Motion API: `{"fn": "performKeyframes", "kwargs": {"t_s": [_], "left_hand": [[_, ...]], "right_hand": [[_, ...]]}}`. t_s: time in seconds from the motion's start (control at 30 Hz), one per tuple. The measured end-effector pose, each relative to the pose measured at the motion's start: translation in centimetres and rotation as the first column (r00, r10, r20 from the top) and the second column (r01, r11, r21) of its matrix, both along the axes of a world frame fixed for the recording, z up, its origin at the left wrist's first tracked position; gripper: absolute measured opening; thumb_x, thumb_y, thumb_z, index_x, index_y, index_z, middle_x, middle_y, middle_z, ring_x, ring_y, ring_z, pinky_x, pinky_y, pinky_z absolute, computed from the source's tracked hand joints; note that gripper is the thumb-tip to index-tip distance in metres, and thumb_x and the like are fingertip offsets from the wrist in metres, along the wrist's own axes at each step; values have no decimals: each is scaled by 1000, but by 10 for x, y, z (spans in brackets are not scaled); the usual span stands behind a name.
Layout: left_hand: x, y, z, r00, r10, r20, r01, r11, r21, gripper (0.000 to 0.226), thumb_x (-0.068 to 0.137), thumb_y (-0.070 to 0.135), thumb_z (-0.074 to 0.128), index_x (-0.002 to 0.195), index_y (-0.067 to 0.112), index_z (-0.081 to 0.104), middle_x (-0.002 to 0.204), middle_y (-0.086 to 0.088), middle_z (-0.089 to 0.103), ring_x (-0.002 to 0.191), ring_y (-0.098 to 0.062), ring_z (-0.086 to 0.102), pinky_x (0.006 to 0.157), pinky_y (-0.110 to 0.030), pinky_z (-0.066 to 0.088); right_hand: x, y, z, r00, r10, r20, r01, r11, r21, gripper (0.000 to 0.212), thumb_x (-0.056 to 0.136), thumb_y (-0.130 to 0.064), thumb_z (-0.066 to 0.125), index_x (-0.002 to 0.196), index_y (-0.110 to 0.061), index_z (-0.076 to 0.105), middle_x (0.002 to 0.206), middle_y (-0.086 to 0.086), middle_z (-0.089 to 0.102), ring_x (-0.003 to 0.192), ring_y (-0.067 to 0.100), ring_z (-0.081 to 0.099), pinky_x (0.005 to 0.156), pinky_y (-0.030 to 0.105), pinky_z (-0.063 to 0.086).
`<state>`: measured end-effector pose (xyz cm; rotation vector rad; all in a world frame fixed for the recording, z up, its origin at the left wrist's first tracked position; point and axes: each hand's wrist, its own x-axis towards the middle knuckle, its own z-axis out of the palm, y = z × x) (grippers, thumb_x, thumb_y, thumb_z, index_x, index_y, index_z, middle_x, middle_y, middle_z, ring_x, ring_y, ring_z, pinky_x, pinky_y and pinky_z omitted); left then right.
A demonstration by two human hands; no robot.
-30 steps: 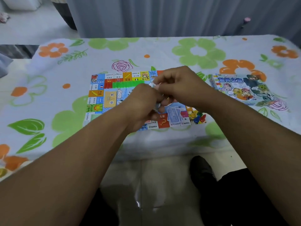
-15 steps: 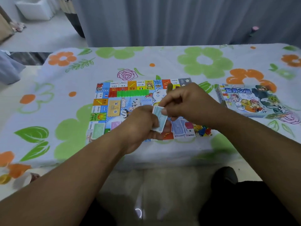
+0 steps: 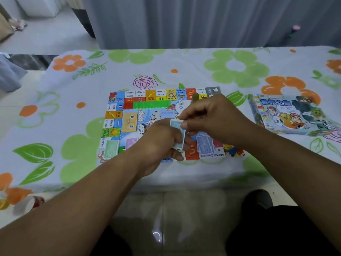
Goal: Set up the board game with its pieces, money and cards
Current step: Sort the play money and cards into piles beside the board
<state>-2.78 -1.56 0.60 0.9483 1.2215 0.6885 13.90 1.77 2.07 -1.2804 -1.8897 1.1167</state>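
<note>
Both hands meet over the near right part of the game board [image 3: 118,115]. It lies flat on the tabletop [image 3: 184,71], on a cloth printed with green and orange flowers. The left hand [image 3: 156,145] is curled round a pack of pale blue cards [image 3: 178,133], holding it up on edge. The right hand [image 3: 214,119] comes in from the right. Its thumb and forefinger pinch the far upper corner of the pack, and its other fingers are bent loosely above the board.

On the board, a row of green houses [image 3: 151,104] runs along the far side, with red pieces [image 3: 127,105] touching its left end. A yellow card stack [image 3: 130,122] sits left of the middle. A green banknote [image 3: 110,149] lies at the near left corner, with a purple note [image 3: 131,143] just right of it. A white die [image 3: 181,102] rests just beyond the right hand's knuckles. A spread of darker blue cards [image 3: 204,145] lies on the near right of the board, partly under the right wrist. Some small coloured tokens [image 3: 232,150] sit at the near right corner.

The game box [image 3: 287,115] lies well apart on the right of the tabletop. A grey curtain [image 3: 203,21] hangs behind the far edge.
</note>
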Motion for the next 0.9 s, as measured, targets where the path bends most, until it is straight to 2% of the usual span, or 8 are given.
{"fn": "performKeyframes", "kwargs": {"t_s": [0.17,0.27,0.37,0.5,0.63,0.8,0.9], "left_hand": [[2,4,-2,1000,3,21,-3,1000,-26,32,84,-8,43,102,2,67,78,-12,71,68,-24,71,54,-31,56],[4,5,-2,998,35,54,-33,999,-36,31,85,-6,44,102,5,67,82,-11,70,66,-21,69,53,-29,54],[4,8,-3,997,52,51,-51,999,-12,32,85,-7,42,103,6,66,78,-7,69,60,-15,66,49,-26,50],[7,8,-6,996,54,65,-52,998,-27,32,87,-8,41,95,8,68,75,-8,71,65,-19,71,54,-31,56],[9,9,-10,993,67,93,-61,996,-61,31,89,-6,40,97,8,66,75,-9,73,68,-22,72,55,-30,56],[9,8,-15,995,47,92,-41,997,-64,30,87,-5,41,96,8,67,78,-8,74,66,-19,70,50,-27,52],[10,8,-17,996,64,66,-61,997,-57,28,88,-5,42,97,8,66,73,-7,72,64,-19,70,51,-29,54]], "right_hand": [[1,4,-4,1000,-11,3,11,999,-31,7,84,0,76,89,-3,79,72,8,75,69,27,74,73,41,62],[1,7,-5,999,23,47,-23,1000,-2,7,85,0,75,90,-3,78,70,9,74,68,25,73,71,35,62],[-2,8,-7,1000,-22,5,23,999,-25,12,85,5,72,96,-1,74,68,11,72,62,20,72,66,30,62],[-2,8,-9,998,-29,56,28,1000,9,10,85,3,73,87,-6,78,68,2,72,59,14,70,63,25,59],[0,7,-10,995,-25,96,23,999,23,11,85,1,73,88,-7,80,73,-2,73,64,15,70,68,30,59],[3,10,-11,987,23,158,-23,1000,-2,9,85,-2,73,86,-8,80,71,4,73,68,20,70,70,40,58],[3,10,-14,986,9,164,-9,1000,-3,7,86,-5,73,89,-8,79,70,2,73,67,16,71,68,39,59]]}}
